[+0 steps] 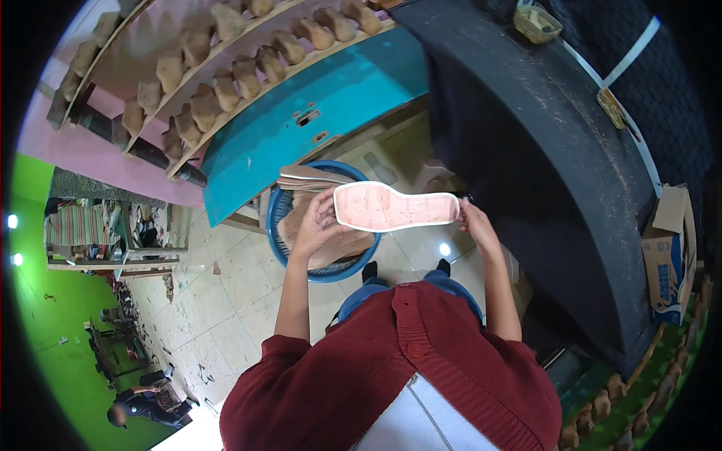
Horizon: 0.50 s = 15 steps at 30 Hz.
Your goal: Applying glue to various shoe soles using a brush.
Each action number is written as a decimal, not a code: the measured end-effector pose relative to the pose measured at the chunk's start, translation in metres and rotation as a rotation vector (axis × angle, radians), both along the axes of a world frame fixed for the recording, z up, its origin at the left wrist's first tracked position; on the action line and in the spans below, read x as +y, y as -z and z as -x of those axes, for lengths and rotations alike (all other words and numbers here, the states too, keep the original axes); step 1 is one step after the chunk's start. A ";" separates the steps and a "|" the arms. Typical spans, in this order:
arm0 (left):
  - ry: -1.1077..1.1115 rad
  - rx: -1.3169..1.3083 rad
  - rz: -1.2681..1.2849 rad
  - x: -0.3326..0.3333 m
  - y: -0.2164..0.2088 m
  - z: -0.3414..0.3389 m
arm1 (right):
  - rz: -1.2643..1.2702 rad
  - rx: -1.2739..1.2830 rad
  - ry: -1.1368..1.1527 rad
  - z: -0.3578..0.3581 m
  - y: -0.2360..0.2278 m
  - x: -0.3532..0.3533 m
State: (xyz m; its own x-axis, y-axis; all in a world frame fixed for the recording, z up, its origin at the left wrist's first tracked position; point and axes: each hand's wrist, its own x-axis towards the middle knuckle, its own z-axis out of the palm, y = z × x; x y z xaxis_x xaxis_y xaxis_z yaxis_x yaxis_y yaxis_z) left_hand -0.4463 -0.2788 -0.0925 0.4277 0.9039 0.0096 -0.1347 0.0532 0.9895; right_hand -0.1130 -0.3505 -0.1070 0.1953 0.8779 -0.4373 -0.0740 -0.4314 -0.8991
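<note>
A pale pink shoe insole (395,207) with a white rim lies crosswise between my two hands, its wide end to the left. My left hand (316,223) grips the wide end, fingers at its edge. At the narrow end, my right hand (477,225) holds the tip between thumb and fingers. Something small and black shows by my right fingers, too small to name. Below the insole and partly hidden by my left hand stands a blue round basket (304,275), with tan sole-shaped pieces (325,248) in it and a stack of them (312,177) at its far rim.
Shelves of wooden shoe lasts (244,75) line the far left, above a turquoise panel (331,98). A black-draped table (541,113) stands at the right, a cardboard box (665,255) beyond it. Another person (147,398) sits at the lower left, on the tiled floor's far side.
</note>
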 end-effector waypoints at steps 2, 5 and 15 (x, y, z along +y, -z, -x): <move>0.002 0.045 0.109 -0.002 0.011 0.037 | 0.049 0.000 -0.087 0.035 0.018 0.012; -0.095 0.094 0.188 -0.003 0.030 0.082 | 0.111 -0.020 -0.114 0.084 0.044 0.028; -0.316 0.253 0.532 0.006 0.089 0.185 | -0.043 -0.245 -0.120 0.204 0.115 0.070</move>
